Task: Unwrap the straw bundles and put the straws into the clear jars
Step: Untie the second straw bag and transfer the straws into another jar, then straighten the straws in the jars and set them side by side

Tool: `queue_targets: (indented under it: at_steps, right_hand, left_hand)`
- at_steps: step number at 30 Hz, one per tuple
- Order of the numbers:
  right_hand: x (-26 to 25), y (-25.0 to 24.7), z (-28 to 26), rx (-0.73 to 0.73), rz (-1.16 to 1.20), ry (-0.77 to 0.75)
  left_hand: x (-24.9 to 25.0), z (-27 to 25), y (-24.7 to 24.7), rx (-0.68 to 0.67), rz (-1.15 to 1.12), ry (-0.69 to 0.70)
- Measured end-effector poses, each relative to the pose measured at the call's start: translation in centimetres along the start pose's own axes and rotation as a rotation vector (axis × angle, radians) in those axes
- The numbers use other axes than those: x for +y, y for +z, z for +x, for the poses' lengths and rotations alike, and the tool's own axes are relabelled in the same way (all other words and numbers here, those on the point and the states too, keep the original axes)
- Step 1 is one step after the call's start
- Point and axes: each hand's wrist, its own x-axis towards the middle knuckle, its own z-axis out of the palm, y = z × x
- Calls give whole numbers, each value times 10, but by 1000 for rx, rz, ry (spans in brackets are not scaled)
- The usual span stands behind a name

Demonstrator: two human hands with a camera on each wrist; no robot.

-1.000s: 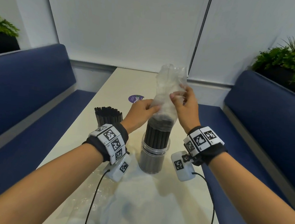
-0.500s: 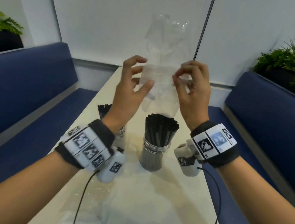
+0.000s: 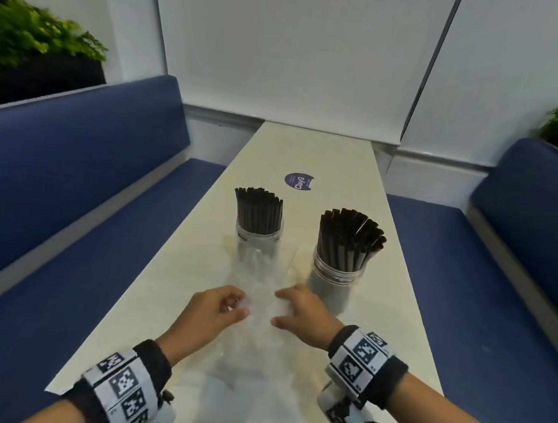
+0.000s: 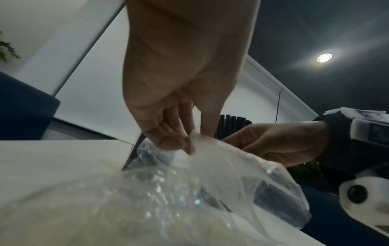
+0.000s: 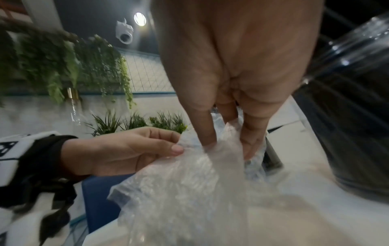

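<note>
Left hand: the left hand [image 3: 210,310] pinches the edge of the clear wrapper [image 3: 258,310] between thumb and fingertips [image 4: 170,143], low over the table [image 3: 171,269] near its near edge; the pinch seems meant to keep the thin film from sliding about.

Right hand: the right hand [image 3: 302,313] faces it across the same wrapper, thumb and fingers dug into the crumpled film as the right wrist view shows, so it grasps the plastic too; the two grips together gather the sheet between them.

Wrapper: empty of straws and bunched, it lies along the middle of the table, running from the hands toward the left jar [image 3: 257,240], and looks to reach it.

Jars: the left jar stands mid-table toward the left edge, packed with upright black straws [image 3: 258,211]; the right jar [image 3: 335,280] stands just beyond the right hand toward the right edge, its straws [image 3: 349,239] fanning outward, likely because they are loosely held.

Progress: both jars are filled and no wrapped bundle is visible, so I judge the task close to done, with the film to clear away.

Beyond: a round purple sticker [image 3: 299,181] sits farther up the table; blue seats [image 3: 72,166] flank both long edges.
</note>
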Motion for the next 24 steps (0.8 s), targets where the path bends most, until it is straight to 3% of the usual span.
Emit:
queue_targets:
  at_steps: [7, 11, 15, 18, 24]
  right_hand:
    - [15, 24, 2, -171, -175, 116]
    - [-4, -4, 0, 27, -265, 50]
    - [-40, -53, 11, 310, 57, -120]
    - [-61, -75, 36, 375, 286, -122]
    - [-69, -74, 88, 386, 584, 4]
  left_hand:
    - [-10, 1, 28, -262, 441, 1]
    - [11, 8, 1, -282, 455, 8]
    - [44, 19, -56, -69, 427, 62]
    - [57, 46, -86, 76, 310, 154]
    - [55, 108, -86, -31, 22, 94]
